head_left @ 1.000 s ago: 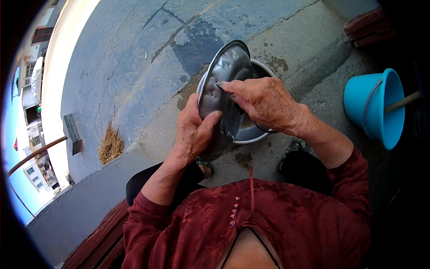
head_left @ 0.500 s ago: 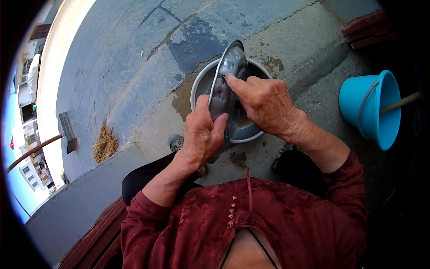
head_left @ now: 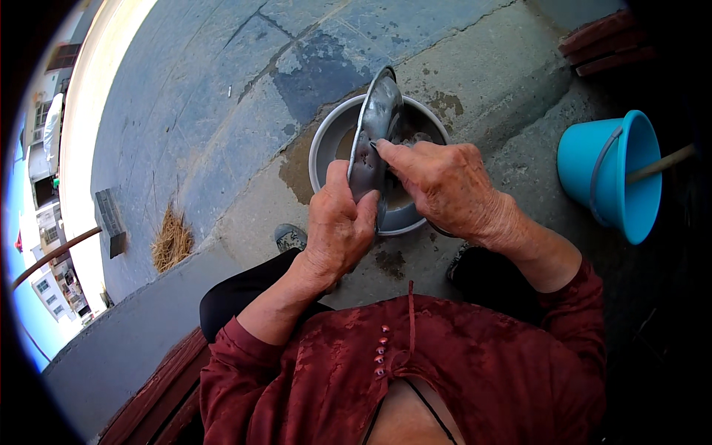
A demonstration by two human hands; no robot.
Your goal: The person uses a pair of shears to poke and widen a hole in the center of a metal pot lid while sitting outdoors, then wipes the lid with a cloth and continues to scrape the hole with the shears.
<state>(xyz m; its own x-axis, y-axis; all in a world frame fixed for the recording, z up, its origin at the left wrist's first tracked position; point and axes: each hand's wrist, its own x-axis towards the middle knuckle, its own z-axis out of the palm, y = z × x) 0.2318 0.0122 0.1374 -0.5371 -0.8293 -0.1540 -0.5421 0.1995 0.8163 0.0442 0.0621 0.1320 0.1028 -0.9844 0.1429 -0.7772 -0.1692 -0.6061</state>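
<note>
A shallow, dented grey metal basin (head_left: pixel 380 104) stands tilted on edge in front of me. My left hand (head_left: pixel 339 222) grips its near rim, thumb and fingers on either side. My right hand (head_left: pixel 449 182) is closed against the basin's dark, pitted wall. A small dark tip shows at the index finger; what the fingers hold, if anything, I cannot make out. Behind and below both hands sits a larger round bowl (head_left: pixel 320 152) with a pale rim and some murky water inside. Part of its inside is hidden by the tilted basin and my right hand.
A turquoise bucket (head_left: pixel 589 167) with a grey handle stands at the right, a wooden stick (head_left: pixel 664 163) slanting out of it. A straw bundle (head_left: pixel 173 239) lies at the left beside a low wall (head_left: pixel 148 326). Wet patches darken the concrete (head_left: pixel 319 74) beyond the bowl.
My right hand has slid a little down and nearer along the basin's wall, its index finger now more bent. The left hand keeps its grip, and the view has shifted slightly.
</note>
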